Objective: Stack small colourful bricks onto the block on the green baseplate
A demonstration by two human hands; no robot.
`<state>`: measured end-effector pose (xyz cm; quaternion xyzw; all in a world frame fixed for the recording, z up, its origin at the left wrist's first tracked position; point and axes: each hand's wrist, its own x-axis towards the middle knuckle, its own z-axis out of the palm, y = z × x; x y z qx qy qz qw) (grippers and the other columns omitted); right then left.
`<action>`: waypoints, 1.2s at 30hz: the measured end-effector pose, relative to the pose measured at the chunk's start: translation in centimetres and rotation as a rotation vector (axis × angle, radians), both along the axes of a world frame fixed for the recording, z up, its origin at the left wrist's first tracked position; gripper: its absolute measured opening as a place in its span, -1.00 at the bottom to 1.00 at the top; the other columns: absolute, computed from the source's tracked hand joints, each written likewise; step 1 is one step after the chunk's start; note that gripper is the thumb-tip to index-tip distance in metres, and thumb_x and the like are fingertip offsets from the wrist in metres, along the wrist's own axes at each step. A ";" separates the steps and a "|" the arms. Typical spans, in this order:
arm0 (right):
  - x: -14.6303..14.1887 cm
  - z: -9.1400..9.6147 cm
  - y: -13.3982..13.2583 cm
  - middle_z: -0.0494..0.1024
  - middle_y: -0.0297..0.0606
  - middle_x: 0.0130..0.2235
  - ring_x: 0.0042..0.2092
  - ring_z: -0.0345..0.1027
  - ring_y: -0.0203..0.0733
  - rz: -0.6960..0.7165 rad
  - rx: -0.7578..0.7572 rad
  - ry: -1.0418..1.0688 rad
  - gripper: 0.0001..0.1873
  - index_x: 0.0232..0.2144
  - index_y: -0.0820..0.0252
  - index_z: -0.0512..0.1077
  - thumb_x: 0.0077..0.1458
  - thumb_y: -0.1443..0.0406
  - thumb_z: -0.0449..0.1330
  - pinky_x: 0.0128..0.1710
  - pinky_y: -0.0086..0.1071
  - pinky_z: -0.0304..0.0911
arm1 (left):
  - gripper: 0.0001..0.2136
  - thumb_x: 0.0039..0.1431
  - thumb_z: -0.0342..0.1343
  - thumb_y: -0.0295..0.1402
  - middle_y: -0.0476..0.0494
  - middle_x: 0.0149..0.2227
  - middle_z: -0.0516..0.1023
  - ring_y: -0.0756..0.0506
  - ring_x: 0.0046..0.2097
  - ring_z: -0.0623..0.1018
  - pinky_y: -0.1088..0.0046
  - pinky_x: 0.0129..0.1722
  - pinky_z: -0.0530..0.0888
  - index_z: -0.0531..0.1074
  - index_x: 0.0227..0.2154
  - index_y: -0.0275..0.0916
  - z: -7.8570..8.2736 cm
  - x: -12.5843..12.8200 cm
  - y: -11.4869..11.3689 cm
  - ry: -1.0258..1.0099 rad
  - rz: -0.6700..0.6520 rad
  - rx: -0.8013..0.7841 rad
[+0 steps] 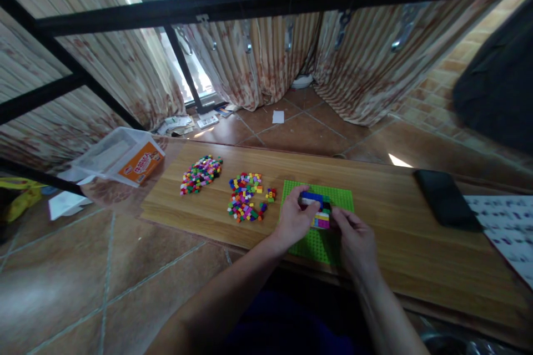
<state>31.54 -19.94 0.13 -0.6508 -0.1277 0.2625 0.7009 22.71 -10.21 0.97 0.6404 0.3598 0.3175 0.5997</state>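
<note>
A small build of toy bricks (pixel 322 223), with blue, white, green, yellow and magenta parts, is over the green baseplate (pixel 308 245). Around its left side my left hand (pixel 291 219) is closed, its thumb lying across the front. My right hand (pixel 357 236) is closed in a pinch at the build's right edge, beside a dark brick. What sits between those right fingertips is too small to make out. The fingers hide part of the build, and whether it touches the baseplate I cannot tell.
Left of the baseplate lie a pile of loose bricks (pixel 245 197), a small cluster (pixel 271 194) and a farther pile (pixel 202 173). A clear plastic box (pixel 112 152) stands at the table's left end. A black phone-like object (pixel 445 199) and a printed sheet (pixel 506 227) lie right.
</note>
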 end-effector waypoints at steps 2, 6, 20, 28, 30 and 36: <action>0.0 0.1 -0.1 0.56 -0.30 -0.48 -0.48 0.36 -0.30 -0.002 0.007 0.025 -0.65 -0.43 0.22 0.57 -0.13 0.04 0.36 -0.43 -0.38 0.33 | -0.66 0.11 0.15 -0.42 -0.18 -0.08 0.53 -0.11 -0.07 0.52 0.29 -0.01 0.46 0.37 -0.02 -0.25 -0.2 -0.5 0.4 -0.038 0.036 0.025; 0.0 0.1 0.2 0.56 -0.32 -0.47 -0.47 0.37 -0.32 -0.024 0.002 0.056 -0.64 -0.42 0.22 0.57 -0.20 0.08 0.41 -0.41 -0.40 0.34 | -0.72 0.11 0.16 -0.44 -0.21 -0.01 0.51 -0.14 0.05 0.48 0.24 0.09 0.40 0.42 -0.08 -0.24 -0.2 -2.0 1.1 -0.062 0.104 0.015; -0.5 0.5 -0.7 0.51 -0.36 -0.49 -0.52 0.27 -0.38 -0.222 -0.072 -0.200 -0.68 -0.31 0.24 0.56 -0.09 0.14 0.36 -0.50 -0.47 0.22 | -0.79 0.14 0.11 -0.44 -0.17 -0.17 0.57 -0.09 -0.13 0.55 0.35 -0.11 0.48 0.46 -0.14 -0.24 -1.3 -13.0 3.4 0.112 0.261 0.218; -6.9 3.0 -0.7 0.58 -0.26 -0.26 -0.26 0.46 -0.23 0.234 -0.116 -0.657 -0.82 -0.26 0.13 0.54 0.14 0.20 0.19 -0.26 -0.37 0.34 | -0.66 0.11 0.02 -0.59 -0.19 -0.03 0.52 -0.13 0.04 0.49 0.20 0.10 0.41 0.44 -0.07 -0.19 -1.6 -14.6 2.8 0.187 0.172 0.543; -8.5 2.2 0.0 0.58 -0.24 -0.22 -0.21 0.47 -0.21 0.420 -0.136 -0.765 -0.82 -0.23 0.12 0.52 0.19 0.25 0.14 -0.21 -0.36 0.35 | -0.62 0.08 0.01 -0.62 -0.18 -0.03 0.51 -0.13 0.04 0.49 0.21 0.09 0.42 0.42 -0.06 -0.19 -1.7 -14.7 2.9 0.155 0.222 0.536; -10.7 -0.2 4.5 0.51 -0.15 -0.18 -0.15 0.43 -0.13 0.565 -0.205 -1.028 -0.76 -0.14 0.17 0.46 0.19 0.33 0.05 -0.12 -0.28 0.34 | -0.51 -0.08 -0.03 -0.68 -0.15 -0.04 0.50 -0.15 0.05 0.45 0.13 0.13 0.38 0.43 -0.07 -0.18 -1.7 -15.8 3.4 0.295 0.404 0.538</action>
